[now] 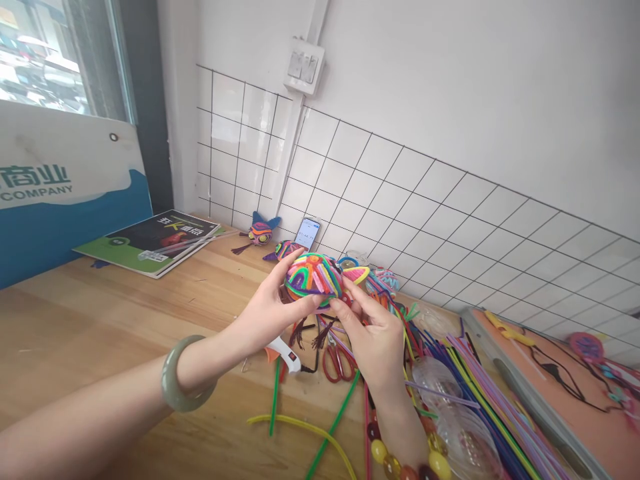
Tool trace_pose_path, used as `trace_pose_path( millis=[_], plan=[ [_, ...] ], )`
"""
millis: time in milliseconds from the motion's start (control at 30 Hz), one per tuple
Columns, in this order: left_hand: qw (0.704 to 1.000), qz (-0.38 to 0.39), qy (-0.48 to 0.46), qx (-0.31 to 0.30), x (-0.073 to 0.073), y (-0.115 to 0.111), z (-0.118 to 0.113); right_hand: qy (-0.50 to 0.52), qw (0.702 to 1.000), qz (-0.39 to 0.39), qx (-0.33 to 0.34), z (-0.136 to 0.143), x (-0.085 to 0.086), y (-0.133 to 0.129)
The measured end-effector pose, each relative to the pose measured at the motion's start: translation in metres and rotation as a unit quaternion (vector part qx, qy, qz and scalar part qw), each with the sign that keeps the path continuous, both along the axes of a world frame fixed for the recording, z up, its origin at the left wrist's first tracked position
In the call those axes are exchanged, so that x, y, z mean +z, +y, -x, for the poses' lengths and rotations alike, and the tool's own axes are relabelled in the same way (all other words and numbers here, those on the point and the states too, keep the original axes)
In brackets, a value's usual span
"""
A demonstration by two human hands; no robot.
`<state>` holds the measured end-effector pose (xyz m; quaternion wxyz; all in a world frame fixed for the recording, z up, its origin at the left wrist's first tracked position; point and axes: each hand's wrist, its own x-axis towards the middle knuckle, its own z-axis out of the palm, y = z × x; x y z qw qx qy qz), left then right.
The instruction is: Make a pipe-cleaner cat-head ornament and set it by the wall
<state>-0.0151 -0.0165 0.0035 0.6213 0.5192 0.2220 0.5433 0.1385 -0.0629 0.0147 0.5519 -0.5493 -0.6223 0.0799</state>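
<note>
A round craft figure (314, 277), covered in strips of bright pipe cleaner, is held up over the table in front of me. My left hand (273, 303) grips it from the left, thumb in front and fingers behind. At its right side my right hand (373, 330) pinches with thumb and forefinger near a pink-and-yellow ear (356, 275). Dark tassels (300, 332) hang below the figure. Under the hands lie a white-and-orange glue gun (285, 353) and red-handled scissors (339, 362), both partly covered.
Loose green and yellow pipe cleaners (305, 421) lie in front. Bundled pipe cleaners (480, 380) and clear plastic shells (465, 433) fill the right side. Another figure (261, 232) and a phone (307, 233) stand by the wire grid. Booklets (155, 243) lie at left.
</note>
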Motion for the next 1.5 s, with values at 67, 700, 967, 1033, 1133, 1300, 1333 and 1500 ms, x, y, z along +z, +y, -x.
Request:
trace_pose_path(
  millis=[67,700,967,1033,1133,1300,1333,1500],
  plan=[
    [1.0,0.0,-0.002,0.0,-0.0002,0.0002,0.0,-0.002,1.0,-0.003,0.002,0.0002,-0.0007,-0.0002],
    [1.0,-0.015,-0.011,-0.006,-0.001,-0.0018,0.0003,-0.022,0.999,-0.03,-0.006,0.0007,-0.0008,-0.0017],
    [0.999,-0.031,-0.007,-0.005,-0.0002,-0.0018,0.0007,-0.019,0.999,-0.035,-0.009,0.0004,-0.0014,-0.0023],
    [0.999,-0.032,-0.006,-0.005,-0.0002,-0.0016,0.0011,-0.018,0.999,-0.035,-0.009,0.0006,-0.0015,-0.0026],
    [0.999,-0.035,-0.005,-0.011,0.0003,-0.0026,0.0013,-0.016,0.999,-0.038,-0.005,0.0013,-0.0007,-0.0035],
    [0.998,-0.048,-0.019,-0.038,-0.0003,-0.0059,-0.0004,-0.018,0.999,-0.041,-0.003,0.0023,0.0006,-0.0043],
    [0.998,-0.052,-0.022,-0.04,-0.0007,-0.0061,-0.0008,-0.02,0.999,-0.04,-0.002,0.0022,0.0004,-0.0043],
    [0.998,-0.056,-0.013,-0.022,-0.0034,-0.0045,-0.0018,-0.03,0.999,-0.039,-0.004,0.0012,-0.0024,-0.0043]
  ],
)
